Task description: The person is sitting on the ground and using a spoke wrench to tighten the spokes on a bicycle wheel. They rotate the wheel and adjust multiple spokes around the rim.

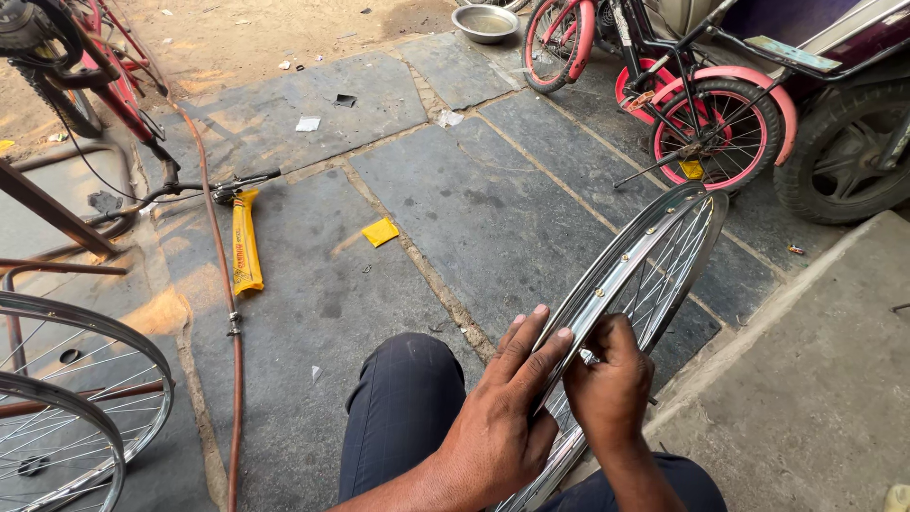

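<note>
A bare silver bicycle wheel rim (654,248) with thin spokes stands on edge between my knees, tilted away to the upper right. My left hand (502,408) lies flat against the rim's outer band, fingers stretched along it. My right hand (607,384) is closed around a small metal tool or spoke nipple on the inner side of the rim; the exact item is hidden by my fingers. My dark trousered knee (403,408) is just left of the hands.
Stone paving slabs cover the ground. Two more spoked wheels (66,408) lie at the lower left. A yellow tool (246,242) and a red hose (227,313) are on the left. A pink children's bicycle (706,123) and a metal bowl (485,23) stand behind. A concrete step (815,379) rises on the right.
</note>
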